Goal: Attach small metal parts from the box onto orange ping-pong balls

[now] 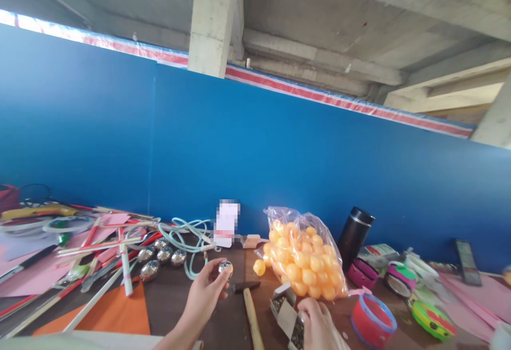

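Note:
My left hand [207,291] is raised over the dark table, its fingertips pinched on a small shiny silver ball [225,268]. My right hand [317,323] rests at the bottom edge with its fingers curled on an open cardboard box [286,315] filled with small dark pieces. Between the hands lies a hammer [249,307] with a wooden handle. Several more silver balls [162,257] lie to the left of my left hand.
A clear bag of orange balls [301,259] stands behind the box, one loose orange ball [259,267] beside it. A black flask [354,237], coloured tape rolls [373,320], a pale green cord [187,235], sticks and pink and orange paper [107,312] crowd the table. A blue wall [255,153] rises behind.

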### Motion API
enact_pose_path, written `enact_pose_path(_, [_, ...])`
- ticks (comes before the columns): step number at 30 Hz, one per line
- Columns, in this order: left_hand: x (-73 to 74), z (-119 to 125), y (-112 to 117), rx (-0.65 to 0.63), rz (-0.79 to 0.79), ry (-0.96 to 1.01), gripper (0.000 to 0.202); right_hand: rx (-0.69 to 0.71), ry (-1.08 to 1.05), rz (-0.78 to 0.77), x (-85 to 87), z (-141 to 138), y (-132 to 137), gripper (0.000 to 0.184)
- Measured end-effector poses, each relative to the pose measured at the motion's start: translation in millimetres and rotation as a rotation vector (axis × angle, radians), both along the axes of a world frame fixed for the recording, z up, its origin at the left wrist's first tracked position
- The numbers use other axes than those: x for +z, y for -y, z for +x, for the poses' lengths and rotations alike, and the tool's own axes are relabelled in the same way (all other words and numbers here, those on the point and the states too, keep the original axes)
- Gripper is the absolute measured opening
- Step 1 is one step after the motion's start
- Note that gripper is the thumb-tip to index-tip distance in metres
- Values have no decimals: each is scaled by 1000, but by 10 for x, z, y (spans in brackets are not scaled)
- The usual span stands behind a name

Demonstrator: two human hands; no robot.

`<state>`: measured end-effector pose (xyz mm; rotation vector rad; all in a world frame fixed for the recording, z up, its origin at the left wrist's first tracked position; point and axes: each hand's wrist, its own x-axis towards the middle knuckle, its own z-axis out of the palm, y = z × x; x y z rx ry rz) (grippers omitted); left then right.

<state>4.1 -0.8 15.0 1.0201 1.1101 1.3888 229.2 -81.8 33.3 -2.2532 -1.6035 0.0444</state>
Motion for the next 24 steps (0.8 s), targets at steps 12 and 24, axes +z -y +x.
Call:
enact_pose_path(12, [107,318,378,-435,-179,298,33,231,-879,175,-298,-210,-105,31])
enact_pose_path(24, [-21,412,448,-625,-174,298,43,334,-956,229,-379,-422,-89,35])
